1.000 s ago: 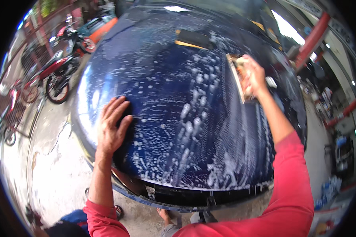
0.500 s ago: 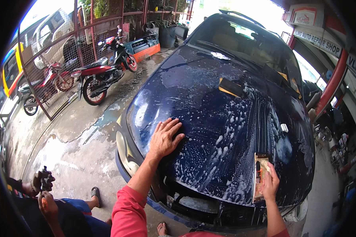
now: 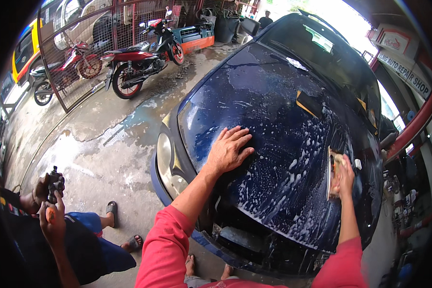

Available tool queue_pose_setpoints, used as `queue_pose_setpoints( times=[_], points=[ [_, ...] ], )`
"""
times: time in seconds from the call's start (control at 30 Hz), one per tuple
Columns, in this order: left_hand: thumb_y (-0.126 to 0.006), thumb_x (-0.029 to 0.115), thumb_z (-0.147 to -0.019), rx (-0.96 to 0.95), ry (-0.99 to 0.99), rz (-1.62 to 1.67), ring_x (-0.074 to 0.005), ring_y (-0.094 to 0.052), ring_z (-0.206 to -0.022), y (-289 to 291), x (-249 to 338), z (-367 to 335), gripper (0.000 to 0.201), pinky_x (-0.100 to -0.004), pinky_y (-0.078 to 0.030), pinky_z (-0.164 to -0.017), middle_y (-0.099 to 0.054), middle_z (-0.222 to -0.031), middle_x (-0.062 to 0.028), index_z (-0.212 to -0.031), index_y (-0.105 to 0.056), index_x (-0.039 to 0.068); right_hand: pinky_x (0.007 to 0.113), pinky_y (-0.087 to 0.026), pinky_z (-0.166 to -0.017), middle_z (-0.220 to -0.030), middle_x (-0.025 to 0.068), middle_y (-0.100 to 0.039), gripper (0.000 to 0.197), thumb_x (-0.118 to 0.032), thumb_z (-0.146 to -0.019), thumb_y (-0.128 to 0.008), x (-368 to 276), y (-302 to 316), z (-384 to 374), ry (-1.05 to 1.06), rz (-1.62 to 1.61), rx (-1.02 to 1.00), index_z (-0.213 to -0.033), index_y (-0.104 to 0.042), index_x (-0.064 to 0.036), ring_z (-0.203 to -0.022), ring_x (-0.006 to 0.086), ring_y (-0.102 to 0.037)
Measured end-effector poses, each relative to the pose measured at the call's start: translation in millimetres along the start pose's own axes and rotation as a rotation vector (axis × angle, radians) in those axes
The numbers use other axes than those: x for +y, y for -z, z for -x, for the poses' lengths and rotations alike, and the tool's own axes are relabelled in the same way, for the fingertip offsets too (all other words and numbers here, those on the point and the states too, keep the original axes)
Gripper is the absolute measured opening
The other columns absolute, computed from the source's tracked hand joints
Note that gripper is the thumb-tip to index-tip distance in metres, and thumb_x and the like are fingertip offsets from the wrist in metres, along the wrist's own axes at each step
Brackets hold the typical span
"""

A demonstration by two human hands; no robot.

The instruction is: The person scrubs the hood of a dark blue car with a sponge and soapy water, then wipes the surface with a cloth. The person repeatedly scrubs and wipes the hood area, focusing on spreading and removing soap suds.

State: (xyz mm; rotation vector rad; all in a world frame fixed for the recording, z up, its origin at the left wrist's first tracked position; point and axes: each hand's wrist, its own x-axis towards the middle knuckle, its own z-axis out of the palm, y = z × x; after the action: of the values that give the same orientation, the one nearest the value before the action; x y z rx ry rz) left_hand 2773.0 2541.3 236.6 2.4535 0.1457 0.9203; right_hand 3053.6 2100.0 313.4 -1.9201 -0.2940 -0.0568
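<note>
My left hand (image 3: 229, 152) lies flat on the dark blue car hood (image 3: 269, 108), fingers outstretched and nothing in it. Wrapped round a tan sanding block (image 3: 330, 175), my right hand (image 3: 343, 178) presses it to the wet hood on the right side. White suds and water streaks cover the paint between my hands. Farther up the hood rests a dark pad with a yellow edge (image 3: 309, 104). Beside the block is a small white object (image 3: 358, 163), its kind unclear.
A co-worker (image 3: 57, 230) stands at the left, holding a small black part (image 3: 55, 184). Behind are a red and black motorcycle (image 3: 144, 62) and a mesh fence (image 3: 81, 53). The car's headlight (image 3: 165, 156) and open front gap (image 3: 245, 237) lie near me.
My right hand has pushed the sanding block up the hood, away from me. My left hand stays flat on the hood. The whole view has shifted.
</note>
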Motion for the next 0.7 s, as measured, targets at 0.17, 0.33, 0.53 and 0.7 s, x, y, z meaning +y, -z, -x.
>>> queue_pose_setpoints(
  times=[0.17, 0.33, 0.53, 0.7],
  points=[
    [-0.064, 0.051, -0.107, 0.025, 0.003, -0.002, -0.0331, -0.046, -0.156, 0, 2, -2, 0.056, -0.0564, -0.03, -0.132, -0.06, -0.16, -0.0098, -0.146, -0.069, 0.01, 0.018, -0.043, -0.06, -0.137, 0.0047, -0.071, 0.054, -0.001, -0.106, -0.058, 28, 39, 165, 0.078, 0.126, -0.049, -0.159, -0.058, -0.0062, -0.074, 0.0012, -0.055],
    [-0.064, 0.05, -0.109, -0.016, 0.026, -0.021, -0.0342, -0.045, -0.158, 0, 1, -4, 0.054, -0.0573, -0.03, -0.132, -0.06, -0.161, -0.0091, -0.147, -0.069, 0.013, 0.02, -0.036, -0.044, -0.11, 0.0002, -0.073, 0.05, -0.011, -0.109, -0.057, 0, 11, 13, 0.048, 0.029, -0.012, -0.159, -0.06, -0.0154, -0.058, 0.0012, -0.042],
    [-0.063, 0.05, -0.109, -0.016, 0.022, -0.008, -0.0337, -0.044, -0.158, -1, -2, -4, 0.052, -0.0579, -0.03, -0.132, -0.059, -0.161, -0.0083, -0.147, -0.069, 0.015, 0.028, -0.041, -0.039, -0.094, 0.0025, -0.072, 0.05, -0.023, -0.107, -0.063, -21, -44, -161, 0.015, 0.002, 0.167, -0.157, -0.063, -0.0172, -0.049, 0.0075, -0.045],
    [-0.062, 0.05, -0.11, -0.026, 0.02, -0.019, -0.0328, -0.045, -0.158, 0, -1, -5, 0.052, -0.0575, -0.03, -0.132, -0.059, -0.162, -0.0076, -0.147, -0.069, 0.015, 0.028, -0.045, -0.042, -0.115, 0.0048, -0.074, 0.049, -0.018, -0.109, -0.059, -10, -33, -71, 0.082, 0.036, 0.053, -0.158, -0.061, -0.0146, -0.056, 0.0073, -0.051]
  ],
)
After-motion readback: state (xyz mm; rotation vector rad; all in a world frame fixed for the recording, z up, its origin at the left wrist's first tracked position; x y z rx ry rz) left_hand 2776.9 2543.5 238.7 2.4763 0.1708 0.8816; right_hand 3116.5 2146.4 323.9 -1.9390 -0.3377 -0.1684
